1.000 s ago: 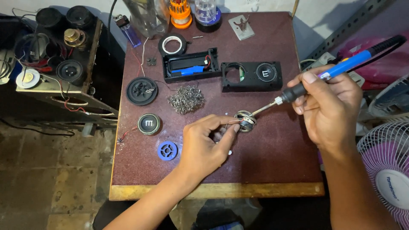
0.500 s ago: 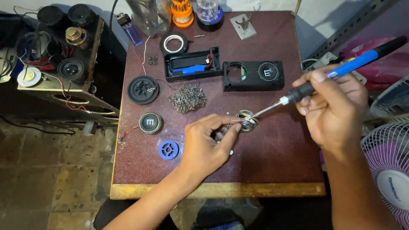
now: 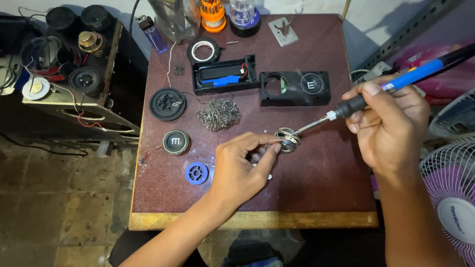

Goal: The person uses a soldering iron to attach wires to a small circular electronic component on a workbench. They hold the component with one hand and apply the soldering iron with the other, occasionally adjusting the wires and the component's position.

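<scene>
- Pinching the small round speaker driver [image 3: 287, 140] near the middle of the maroon table [image 3: 316, 198], your left hand [image 3: 242, 170] has thumb and forefinger closed on its near edge and on a thin reddish wire there; the driver looks tipped up rather than lying flat.
- Your right hand [image 3: 391, 126] is wrapped fully round the blue-handled soldering iron [image 3: 376, 94], held like a pen, with the tip touching the top of the driver.
- Your left fingertips [image 3: 273, 148] sit just beside the hot tip; in my judgement a small slip of either hand could burn them.
- Because the driver rests only in your pinch, pressure from the iron could roll it and pull the wire off its tab.
- Lingering too long could probably scorch the driver's thin parts.
- The steel wool cleaning pad [image 3: 218, 114] lies near, above your left hand, in easy reach.
- Farther off lies a second driver [image 3: 176, 142] with a pale mark on its dark cap, and a blue plastic ring [image 3: 197, 173] just below it.
- An open black speaker housing [image 3: 225, 75] holds a blue cylindrical battery; its front panel [image 3: 295, 88] beside it carries a round cap with the same pale mark.
- At the right edge, a fan [image 3: 452, 202] has a white round hub label.
</scene>
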